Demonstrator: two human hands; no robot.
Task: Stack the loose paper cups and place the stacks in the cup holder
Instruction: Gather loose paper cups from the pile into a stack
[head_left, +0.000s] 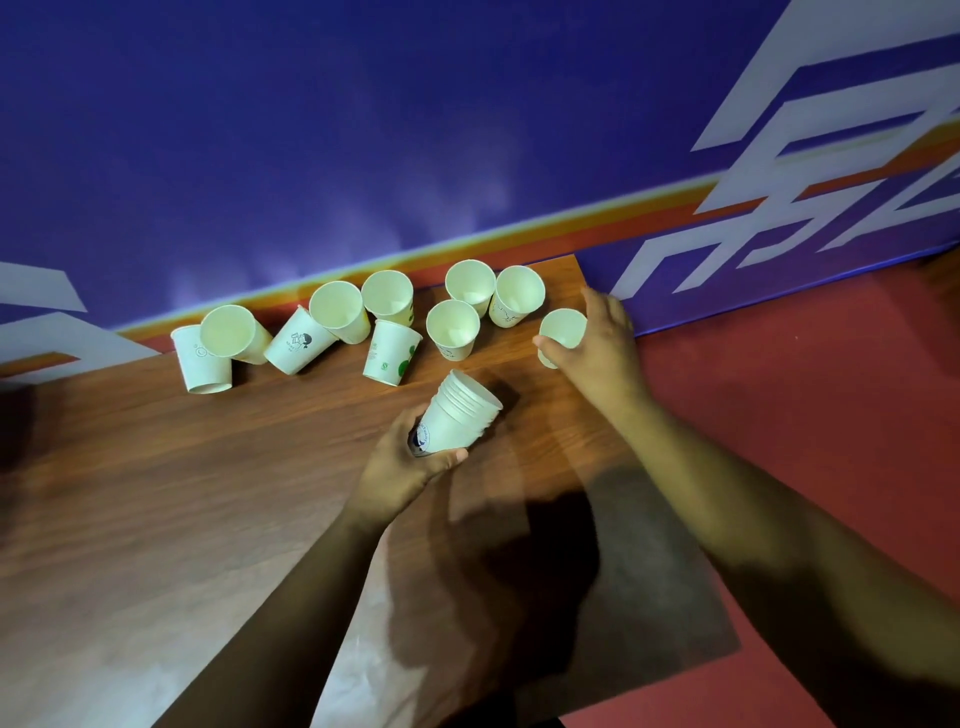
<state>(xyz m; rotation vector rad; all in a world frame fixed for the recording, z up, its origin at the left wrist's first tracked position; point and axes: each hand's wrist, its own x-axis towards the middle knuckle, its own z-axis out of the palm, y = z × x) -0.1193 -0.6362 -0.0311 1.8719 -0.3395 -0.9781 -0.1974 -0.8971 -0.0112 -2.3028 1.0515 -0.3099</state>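
Head view: each hand closed on paper cups.
The left hand (410, 462) grips a tilted stack of cups (462, 410) by its base, over the wooden tabletop (156, 493). The right hand (597, 345) curls round a single cup (560, 327) near the tabletop's far right corner. Nine loose cups (453, 330) (some mouth up, some mouth down) cluster along the far edge, beside the blue wall (363, 130).

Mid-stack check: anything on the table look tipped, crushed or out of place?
Nothing spilled or crushed. Three loose cups do not show their mouths like the rest: the far-left cup, the tilted logo cup and the green-print cup; they seem inverted or tipped. No cup holder is in view.
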